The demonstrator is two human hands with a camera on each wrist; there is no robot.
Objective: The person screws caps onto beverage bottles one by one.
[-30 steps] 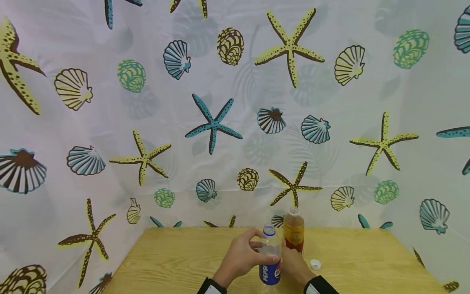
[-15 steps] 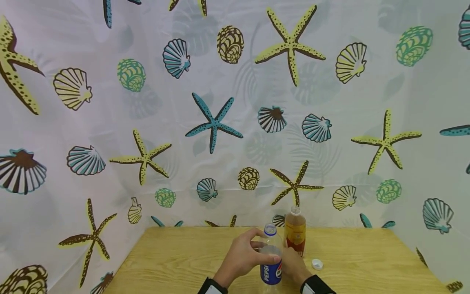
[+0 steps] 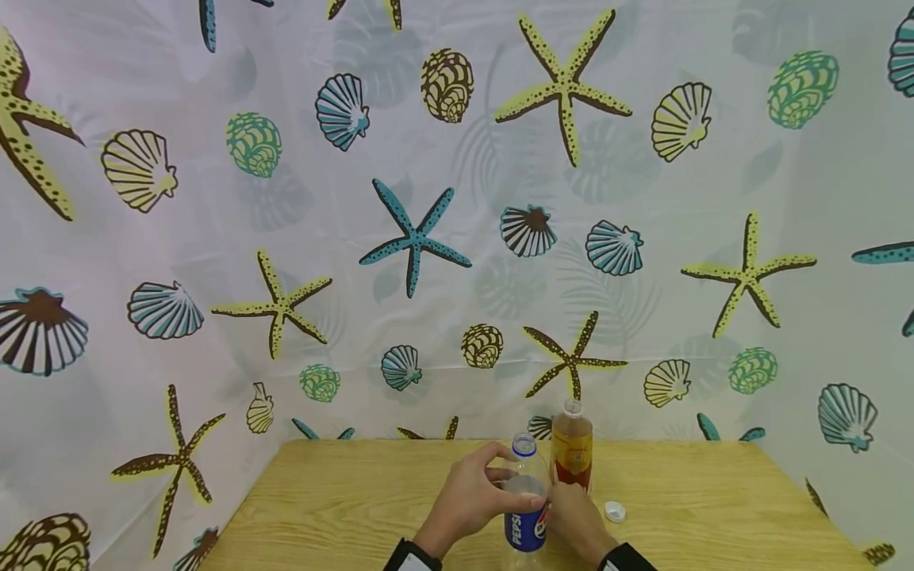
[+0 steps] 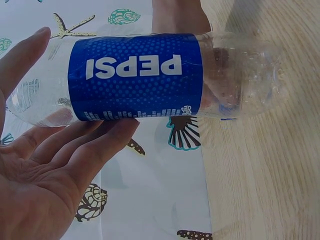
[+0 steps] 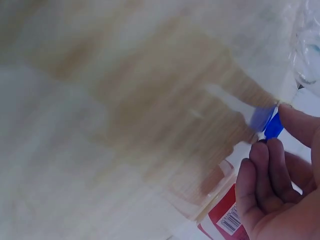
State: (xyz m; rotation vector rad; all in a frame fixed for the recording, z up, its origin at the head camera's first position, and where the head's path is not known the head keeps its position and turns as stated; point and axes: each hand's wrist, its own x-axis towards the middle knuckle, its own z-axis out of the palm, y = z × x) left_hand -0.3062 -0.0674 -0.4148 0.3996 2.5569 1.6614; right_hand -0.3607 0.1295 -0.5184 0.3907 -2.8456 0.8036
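My left hand [image 3: 467,496] holds a clear plastic Pepsi bottle [image 3: 526,530], thumb on one side and fingers on the other. The bottle is upright with no cap on its neck, and its blue label [image 4: 137,77] fills the middle of the left wrist view. Low beside it, partly behind the bottle in the head view, is my right hand [image 3: 577,519]. Between its thumb and fingertips it pinches a blue bottle cap [image 5: 274,126] close to the tabletop. The head view hides this cap.
Just behind my right hand stands an uncapped bottle of amber drink [image 3: 573,448] with a yellow and red label. A white cap [image 3: 615,511] lies on the wooden table [image 3: 343,492] to the right. A shell-patterned curtain [image 3: 428,159] hangs behind and at both sides.
My right wrist has shifted slightly to the right. The left hand and both bottles keep their places.
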